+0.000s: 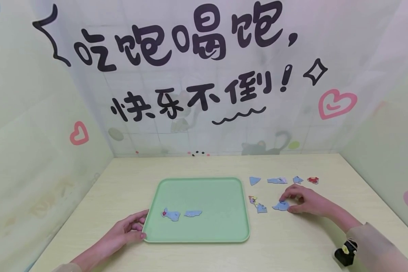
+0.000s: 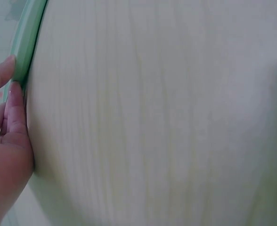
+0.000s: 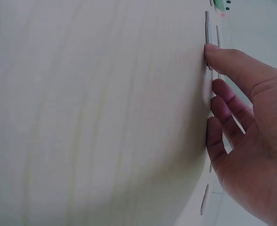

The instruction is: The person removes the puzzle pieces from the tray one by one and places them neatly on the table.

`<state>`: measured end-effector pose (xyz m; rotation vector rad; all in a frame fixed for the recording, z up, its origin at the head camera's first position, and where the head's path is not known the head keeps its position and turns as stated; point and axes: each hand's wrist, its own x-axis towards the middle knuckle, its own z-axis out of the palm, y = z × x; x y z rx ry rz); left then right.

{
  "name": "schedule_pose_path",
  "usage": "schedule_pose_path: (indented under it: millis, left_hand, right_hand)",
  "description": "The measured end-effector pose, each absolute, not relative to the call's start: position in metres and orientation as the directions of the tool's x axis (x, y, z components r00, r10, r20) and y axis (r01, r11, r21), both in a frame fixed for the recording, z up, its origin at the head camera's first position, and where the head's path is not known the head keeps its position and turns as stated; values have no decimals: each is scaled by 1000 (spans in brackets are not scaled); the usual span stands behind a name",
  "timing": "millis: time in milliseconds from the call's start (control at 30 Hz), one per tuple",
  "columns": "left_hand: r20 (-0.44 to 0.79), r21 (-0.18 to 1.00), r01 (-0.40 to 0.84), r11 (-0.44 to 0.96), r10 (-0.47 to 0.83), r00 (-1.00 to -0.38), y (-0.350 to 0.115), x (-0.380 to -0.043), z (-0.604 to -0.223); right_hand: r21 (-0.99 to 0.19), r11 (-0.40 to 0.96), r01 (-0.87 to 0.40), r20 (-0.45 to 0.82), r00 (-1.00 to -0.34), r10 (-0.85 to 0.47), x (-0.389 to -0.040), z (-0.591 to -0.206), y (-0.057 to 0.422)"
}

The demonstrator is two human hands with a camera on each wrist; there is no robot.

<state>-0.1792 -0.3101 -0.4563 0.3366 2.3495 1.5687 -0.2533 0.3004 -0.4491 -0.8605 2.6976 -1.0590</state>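
Blue piece [image 1: 281, 206], one, thin; at the worktop [image 1: 292, 241], right of the tray [image 1: 221, 226].
Probably light and stiff, its narrow points liable to snap if forced; low edge likely awkward to get under, so best taken by opposite edges. Right hand [image 1: 306, 200]: thumb and forefinger part-spread, pinching the piece; whether lifted, cannot tell. Left hand [image 1: 124, 231]: thumb and fingers close together, gripping the tray's left rim near its front corner.

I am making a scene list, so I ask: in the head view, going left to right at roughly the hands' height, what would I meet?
Left hand, tray, red-marked piece in it, blue strip in it, multicoloured piece, blue piece, right hand.
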Motion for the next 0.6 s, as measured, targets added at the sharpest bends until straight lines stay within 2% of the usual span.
schedule_pose_path:
  millis: [600]
  left_hand:
    - [-123, 928, 18, 372, 350, -929, -311, -180, -457]
  right_hand:
    - [-638, 601, -481, 101, -826, -554, -250, -446, 298]
